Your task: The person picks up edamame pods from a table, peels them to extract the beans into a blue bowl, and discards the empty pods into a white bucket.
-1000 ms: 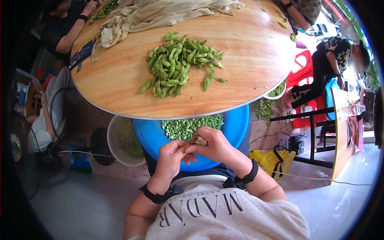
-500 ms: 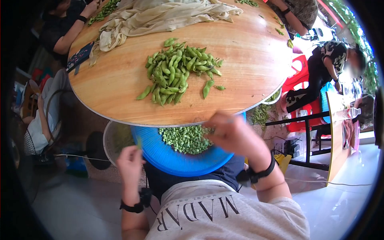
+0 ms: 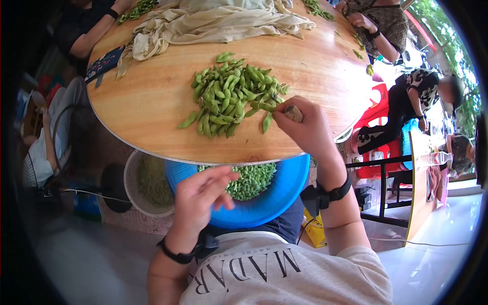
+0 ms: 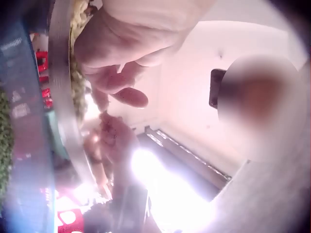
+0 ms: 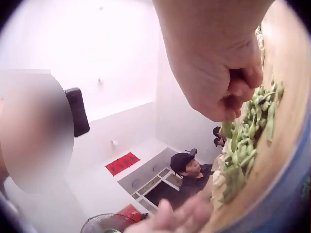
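Note:
A pile of green edamame pods (image 3: 229, 94) lies in the middle of the round wooden table (image 3: 147, 109). My right hand (image 3: 279, 113) reaches over the table's near edge to the pile's right side, its curled fingers pinching a pod (image 5: 226, 128). A beige wrap (image 3: 294, 113) covers its thumb. My left hand (image 3: 221, 184) hovers with relaxed fingers over the blue basin (image 3: 287, 185) on my lap and holds nothing. Shelled green beans (image 3: 251, 179) lie in the basin. In the left wrist view the loose fingers (image 4: 127, 95) are empty.
A white basket (image 3: 133, 190) of husks stands on the floor left of the basin. A beige cloth (image 3: 213, 23) lies across the table's far side. Other people sit around the table, and red stools (image 3: 378, 96) and a side table (image 3: 419, 178) are at the right.
My right hand rose from the basin to the pod pile on the table. My left hand swung out toward the white basket, then came back over the basin, now empty.

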`<action>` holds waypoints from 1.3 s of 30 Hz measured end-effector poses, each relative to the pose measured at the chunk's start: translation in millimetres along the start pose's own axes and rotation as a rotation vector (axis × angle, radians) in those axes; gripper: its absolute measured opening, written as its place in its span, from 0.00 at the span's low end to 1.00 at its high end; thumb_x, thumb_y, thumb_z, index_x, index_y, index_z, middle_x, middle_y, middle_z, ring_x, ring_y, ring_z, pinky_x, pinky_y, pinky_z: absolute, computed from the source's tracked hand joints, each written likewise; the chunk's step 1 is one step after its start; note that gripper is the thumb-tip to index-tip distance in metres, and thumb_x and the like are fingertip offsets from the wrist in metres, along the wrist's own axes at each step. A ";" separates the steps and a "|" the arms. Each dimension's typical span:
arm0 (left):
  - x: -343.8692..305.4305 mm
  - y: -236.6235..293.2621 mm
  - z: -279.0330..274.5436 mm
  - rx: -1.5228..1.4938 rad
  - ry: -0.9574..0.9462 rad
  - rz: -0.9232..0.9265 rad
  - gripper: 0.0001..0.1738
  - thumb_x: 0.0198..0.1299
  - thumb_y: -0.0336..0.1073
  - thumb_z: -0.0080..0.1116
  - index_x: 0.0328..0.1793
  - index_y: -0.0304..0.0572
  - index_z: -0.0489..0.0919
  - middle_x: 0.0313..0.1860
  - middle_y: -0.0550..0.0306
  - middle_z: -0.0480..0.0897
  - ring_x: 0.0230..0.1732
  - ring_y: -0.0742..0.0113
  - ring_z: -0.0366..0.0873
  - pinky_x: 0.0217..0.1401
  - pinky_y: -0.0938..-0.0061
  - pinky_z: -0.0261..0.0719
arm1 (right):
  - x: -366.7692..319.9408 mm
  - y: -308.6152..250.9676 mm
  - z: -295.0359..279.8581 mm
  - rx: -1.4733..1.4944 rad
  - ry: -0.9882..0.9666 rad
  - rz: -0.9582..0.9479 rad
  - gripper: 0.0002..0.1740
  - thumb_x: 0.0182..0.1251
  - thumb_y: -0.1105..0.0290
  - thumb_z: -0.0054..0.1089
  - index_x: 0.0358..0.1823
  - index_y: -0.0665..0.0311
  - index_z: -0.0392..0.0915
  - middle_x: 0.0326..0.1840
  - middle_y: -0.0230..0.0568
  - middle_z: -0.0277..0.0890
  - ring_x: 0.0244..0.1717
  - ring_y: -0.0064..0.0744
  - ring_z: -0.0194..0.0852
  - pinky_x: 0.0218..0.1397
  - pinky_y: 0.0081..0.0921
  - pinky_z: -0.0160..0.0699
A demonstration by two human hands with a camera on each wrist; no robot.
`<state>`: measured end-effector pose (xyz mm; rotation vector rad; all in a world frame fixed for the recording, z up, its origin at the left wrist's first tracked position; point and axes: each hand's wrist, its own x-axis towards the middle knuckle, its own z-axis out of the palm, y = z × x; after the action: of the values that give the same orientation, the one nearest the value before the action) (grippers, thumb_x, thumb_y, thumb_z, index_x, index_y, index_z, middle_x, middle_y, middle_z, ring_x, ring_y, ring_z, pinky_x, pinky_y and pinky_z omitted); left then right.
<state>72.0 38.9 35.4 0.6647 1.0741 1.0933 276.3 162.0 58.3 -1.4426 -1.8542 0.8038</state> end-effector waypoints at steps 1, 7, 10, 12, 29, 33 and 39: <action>8.0 -0.5 13.0 -0.031 -0.032 0.019 0.17 0.60 0.33 0.54 0.51 0.28 0.73 0.41 0.46 0.81 0.20 0.72 0.77 0.17 0.86 0.65 | -6.4 -2.8 2.6 0.004 0.017 0.040 0.09 0.50 0.70 0.58 0.32 0.67 0.78 0.29 0.51 0.74 0.30 0.45 0.74 0.34 0.31 0.72; 42.9 -13.1 45.8 -0.158 -0.078 -0.043 0.17 0.61 0.35 0.53 0.51 0.30 0.73 0.43 0.46 0.81 0.20 0.72 0.77 0.16 0.87 0.67 | -7.7 12.3 -1.8 0.110 0.069 0.119 0.11 0.49 0.69 0.59 0.27 0.73 0.75 0.16 0.48 0.70 0.19 0.24 0.65 0.25 0.29 0.69; 44.6 -15.1 49.3 -0.159 -0.085 -0.054 0.16 0.62 0.36 0.53 0.51 0.31 0.73 0.42 0.47 0.81 0.20 0.72 0.77 0.16 0.87 0.66 | -12.1 8.3 -5.1 -0.039 0.015 0.059 0.10 0.49 0.70 0.57 0.26 0.72 0.75 0.17 0.52 0.70 0.18 0.37 0.69 0.26 0.31 0.69; 43.6 -16.5 53.1 -0.200 -0.056 -0.041 0.16 0.62 0.36 0.53 0.51 0.31 0.74 0.41 0.48 0.81 0.20 0.72 0.77 0.16 0.87 0.66 | -14.6 0.7 -8.3 -0.055 -0.001 0.073 0.08 0.50 0.70 0.60 0.28 0.68 0.77 0.18 0.43 0.71 0.21 0.27 0.69 0.27 0.26 0.69; 39.0 -28.5 46.2 0.108 -0.037 0.119 0.12 0.57 0.27 0.56 0.47 0.31 0.76 0.26 0.60 0.79 0.17 0.80 0.72 0.17 0.88 0.65 | -75.2 15.5 20.4 -0.018 -0.112 -0.358 0.08 0.45 0.75 0.61 0.28 0.64 0.72 0.25 0.43 0.69 0.24 0.46 0.70 0.25 0.37 0.70; 29.0 -30.5 32.9 0.149 -0.067 0.056 0.11 0.58 0.27 0.56 0.47 0.31 0.76 0.25 0.62 0.78 0.18 0.80 0.71 0.19 0.87 0.67 | -85.3 22.3 15.9 0.285 -0.282 -0.125 0.08 0.58 0.67 0.58 0.32 0.64 0.73 0.20 0.35 0.65 0.19 0.28 0.65 0.21 0.24 0.63; 5.0 -34.8 31.8 0.324 -0.028 0.141 0.08 0.55 0.26 0.58 0.41 0.32 0.77 0.25 0.61 0.77 0.18 0.79 0.72 0.20 0.84 0.68 | -93.2 19.2 20.8 0.842 -0.528 0.264 0.23 0.73 0.51 0.34 0.36 0.65 0.70 0.18 0.26 0.58 0.18 0.15 0.51 0.19 0.14 0.51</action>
<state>114.7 33.3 15.6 1.0231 1.2071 1.0352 288.3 73.6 19.4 -0.9624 -1.3478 1.9542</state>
